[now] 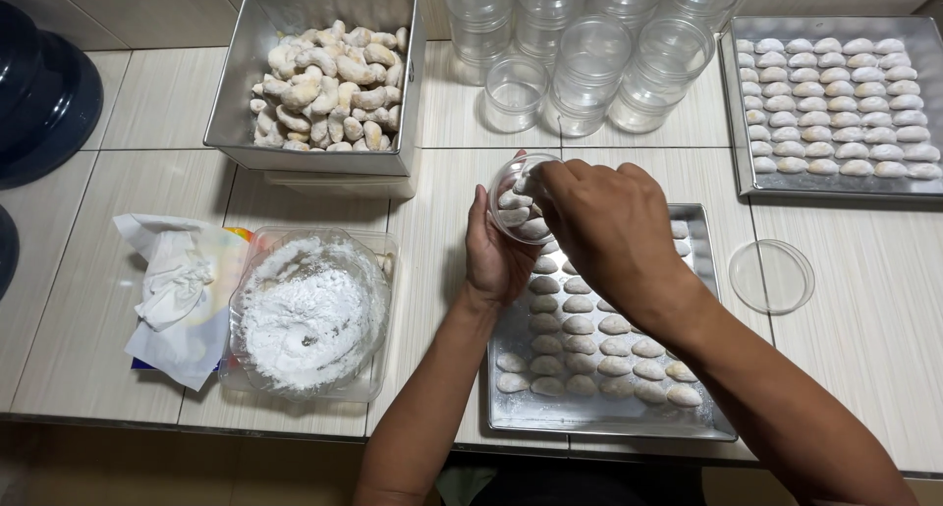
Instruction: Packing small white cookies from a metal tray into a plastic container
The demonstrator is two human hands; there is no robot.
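I see the left hand [496,260] cupping a small round clear plastic jar [521,197] tilted on its side, clenched around its base. The right hand [604,226] has its fingertips pinched at the jar's mouth, seemingly on a pale sugar-dusted crescent cookie (the cookie itself is hidden by the fingers). The jar hangs just above the far end of the flat metal tray of crescent cookies [609,420]. My worry: tilted like this, the stacked cookies could slide out, or a hard pinch could crumble one. Left of that tray sits a clear tub of white powder [306,314], near enough for an elbow to knock.
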